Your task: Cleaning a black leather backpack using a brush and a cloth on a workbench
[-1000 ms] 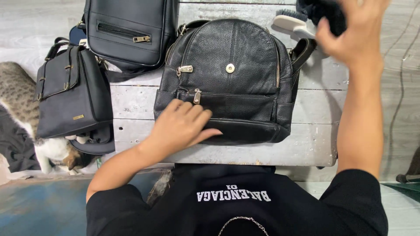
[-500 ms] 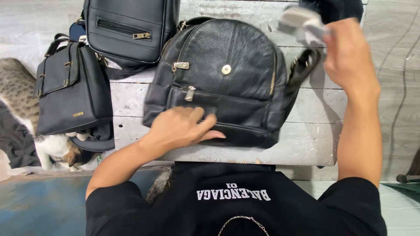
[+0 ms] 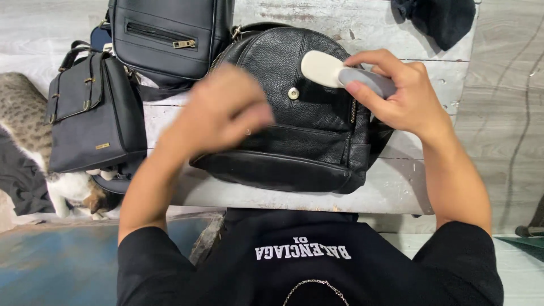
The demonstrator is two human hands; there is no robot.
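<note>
Brushing step: my right hand [image 3: 405, 99] grips brush [image 3: 345, 73] on black backpack [image 3: 300, 119], mid-surface [image 3: 396, 187]. Left hand [image 3: 218, 116] blurred over front, grip unclear. Next stroke needs bag steadied.

This looks like a small home workshop or back-room stall where leather bags are cleaned, not a tidy shop floor. The desk [image 3: 408, 187] is made of rough wooden planks, painted white and worn through in patches. Three black bags crowd it: a round backpack [image 3: 306, 136], a zipped bag [image 3: 170, 34] behind it, and a small satchel [image 3: 93, 116] with buckled straps. A dark cloth [image 3: 442, 17] lies at the far corner. A tabby and white cat [image 3: 34, 147] noses about under the desk's left end, on a scuffed blue-painted floor [image 3: 51, 266].
</note>
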